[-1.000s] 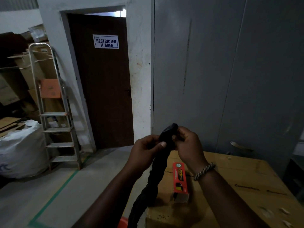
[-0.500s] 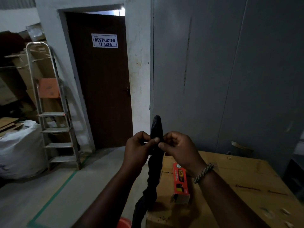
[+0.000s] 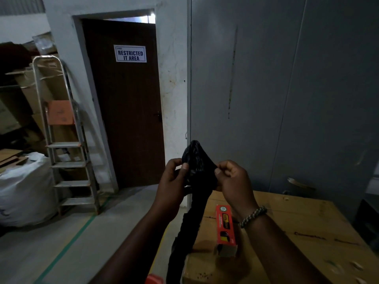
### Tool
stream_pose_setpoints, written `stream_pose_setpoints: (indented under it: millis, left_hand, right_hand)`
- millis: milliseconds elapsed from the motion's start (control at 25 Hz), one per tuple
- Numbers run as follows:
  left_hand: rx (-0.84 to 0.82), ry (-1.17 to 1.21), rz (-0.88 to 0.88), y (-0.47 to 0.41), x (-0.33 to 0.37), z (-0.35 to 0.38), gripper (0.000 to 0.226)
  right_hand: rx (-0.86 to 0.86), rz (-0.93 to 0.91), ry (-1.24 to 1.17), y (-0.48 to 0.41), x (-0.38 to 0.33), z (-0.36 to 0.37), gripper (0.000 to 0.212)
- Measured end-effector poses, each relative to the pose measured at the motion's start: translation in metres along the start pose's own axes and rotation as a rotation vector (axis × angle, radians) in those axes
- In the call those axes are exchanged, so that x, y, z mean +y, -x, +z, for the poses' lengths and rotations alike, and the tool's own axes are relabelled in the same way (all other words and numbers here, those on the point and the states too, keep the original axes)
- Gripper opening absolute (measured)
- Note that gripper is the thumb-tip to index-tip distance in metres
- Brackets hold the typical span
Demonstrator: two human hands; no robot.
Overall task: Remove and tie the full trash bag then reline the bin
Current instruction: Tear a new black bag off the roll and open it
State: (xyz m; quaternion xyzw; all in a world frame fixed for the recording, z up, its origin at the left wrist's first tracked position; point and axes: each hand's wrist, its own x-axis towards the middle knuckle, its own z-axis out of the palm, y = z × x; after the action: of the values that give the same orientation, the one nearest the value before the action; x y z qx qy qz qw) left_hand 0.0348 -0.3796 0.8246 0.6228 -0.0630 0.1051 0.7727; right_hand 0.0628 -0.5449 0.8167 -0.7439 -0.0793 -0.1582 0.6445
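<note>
Spread wider than half a second ago, the top of the black bag [image 3: 197, 167] bulges between left hand [image 3: 174, 181] and right hand [image 3: 232, 179], each pinching an edge; the rest hangs beside the table [image 3: 297, 218]. Light, limp, slippery film, I judge: take it at the mouth's rim. An orange carton [image 3: 225, 228] lies there, contents unseen

Carton [image 3: 221, 228] on box [image 3: 297, 232], ladder [image 3: 61, 140] left of door [image 3: 127, 111], sack [image 3: 24, 189] beside ladder.

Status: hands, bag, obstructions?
Top of black bag pinched by left hand and right hand. Bag bunched, hanging beside cardboard box. On box, orange carton, untouched; nothing blocking.
</note>
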Motion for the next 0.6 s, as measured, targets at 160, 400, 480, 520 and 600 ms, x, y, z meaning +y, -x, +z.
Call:
stream_pose_setpoints:
  millis: [160,400,480,520,600]
  left_hand:
    - [-0.099,-0.059,-0.024,0.003,-0.005,-0.002,0.060]
    - [0.161,-0.187,0.002,0.000,0.006,-0.007,0.043]
    - [0.267,-0.279,0.062,-0.003,0.006,-0.012,0.029]
    - [0.276,-0.307,0.078,-0.004,0.005,-0.014,0.021]
    - [0.213,-0.300,0.077,-0.002,0.004,-0.015,0.004]
  right_hand:
    - [-0.004,-0.038,0.007,0.002,-0.004,-0.002,0.008]
    - [0.211,-0.070,0.044,-0.002,-0.001,-0.012,0.018]
    - [0.264,-0.063,0.010,-0.003,0.000,-0.016,0.018]
    - [0.273,-0.062,0.007,-0.003,0.000,-0.017,0.018]
    - [0.242,-0.062,-0.003,0.000,0.000,-0.016,0.019]
